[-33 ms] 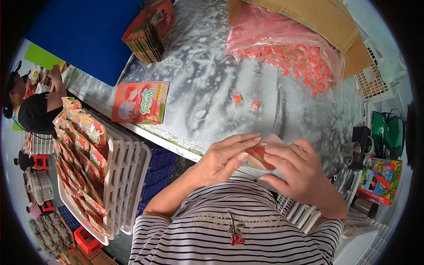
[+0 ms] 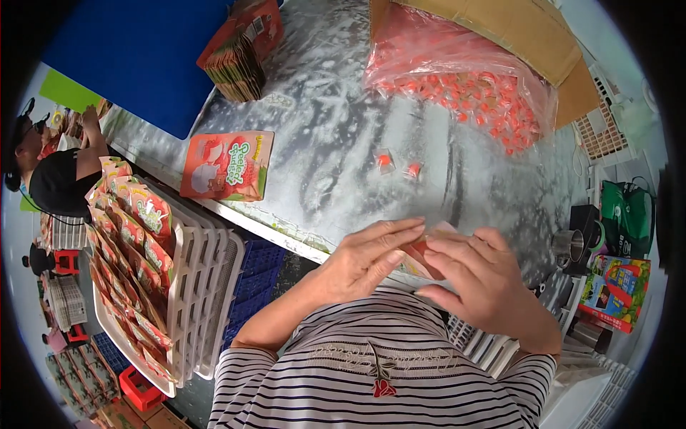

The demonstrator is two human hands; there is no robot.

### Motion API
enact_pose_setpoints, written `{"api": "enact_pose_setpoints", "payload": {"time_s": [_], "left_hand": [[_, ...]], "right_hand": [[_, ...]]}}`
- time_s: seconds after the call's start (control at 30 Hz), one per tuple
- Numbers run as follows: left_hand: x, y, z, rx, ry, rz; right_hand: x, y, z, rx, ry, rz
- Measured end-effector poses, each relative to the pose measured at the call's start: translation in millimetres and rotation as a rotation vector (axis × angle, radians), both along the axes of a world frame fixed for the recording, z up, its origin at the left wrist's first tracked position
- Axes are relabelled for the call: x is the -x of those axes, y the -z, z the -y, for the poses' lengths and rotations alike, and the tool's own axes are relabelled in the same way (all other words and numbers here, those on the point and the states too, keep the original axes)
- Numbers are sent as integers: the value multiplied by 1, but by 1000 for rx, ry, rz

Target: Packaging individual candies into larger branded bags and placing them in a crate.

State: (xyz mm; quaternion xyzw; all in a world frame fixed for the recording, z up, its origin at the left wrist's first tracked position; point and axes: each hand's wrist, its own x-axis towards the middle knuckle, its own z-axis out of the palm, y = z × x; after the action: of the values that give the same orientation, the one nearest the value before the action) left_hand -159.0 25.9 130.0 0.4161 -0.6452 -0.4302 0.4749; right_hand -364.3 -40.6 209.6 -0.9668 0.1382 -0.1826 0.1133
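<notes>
Over the near edge of the table, my two hands hold a small red-and-pink pouch (image 2: pixel 420 261) between them. My left hand (image 2: pixel 370 259) pinches its left edge, with straight fingers above and the thumb below. My right hand (image 2: pixel 477 275) has its fingers curled over the right part, hiding much of it; the right thumb stands apart, lower down. Beyond my hands lie two small clear-wrapped red candies (image 2: pixel 384 161). A flat printed red pouch (image 2: pixel 227 166) rests near the table edge at the left.
An open cardboard box (image 2: pixel 511 32) with a clear bag of wrapped red candies (image 2: pixel 486 107) stands at the back right. Bundled pouches (image 2: pixel 236 68) stand at the back left beside a blue panel (image 2: pixel 136 57). Stacked white crates (image 2: pixel 204 286) hold filled pouches. A co-worker (image 2: pixel 61 171) is at far left.
Almost nothing differs. The fingers of both hands have shifted very slightly on the pouch, which stays in the same place.
</notes>
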Motion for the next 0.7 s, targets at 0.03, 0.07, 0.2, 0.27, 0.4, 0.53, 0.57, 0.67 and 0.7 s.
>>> {"api": "enact_pose_setpoints", "payload": {"time_s": [0.03, 0.07, 0.2, 0.27, 0.4, 0.53, 0.57, 0.67, 0.7], "left_hand": [[5, 1, 1, 113, -13, 23], [9, -2, 0, 83, 16, -33], [17, 0, -2, 141, -40, -45], [19, 3, -7, 105, -53, -55], [25, -1, -10, 31, -109, -98], [25, 1, -8, 43, -153, -58], [26, 3, -8, 45, -172, -49], [27, 0, -12, -116, -163, -103], [27, -3, -11, -117, -159, -130]], "right_hand": [[-2, -3, -3, 3, 3, -1], [-3, -7, -7, 30, 21, -49], [-7, -13, -11, -20, 60, -124], [-9, -13, -8, -100, 56, -127], [-11, -16, -2, -263, 115, -276], [-14, -13, 5, -246, 16, -207], [-14, -13, 7, -244, -5, -200], [-14, -20, 17, -434, 6, -387], [-15, -22, 22, -431, -25, -379]]}}
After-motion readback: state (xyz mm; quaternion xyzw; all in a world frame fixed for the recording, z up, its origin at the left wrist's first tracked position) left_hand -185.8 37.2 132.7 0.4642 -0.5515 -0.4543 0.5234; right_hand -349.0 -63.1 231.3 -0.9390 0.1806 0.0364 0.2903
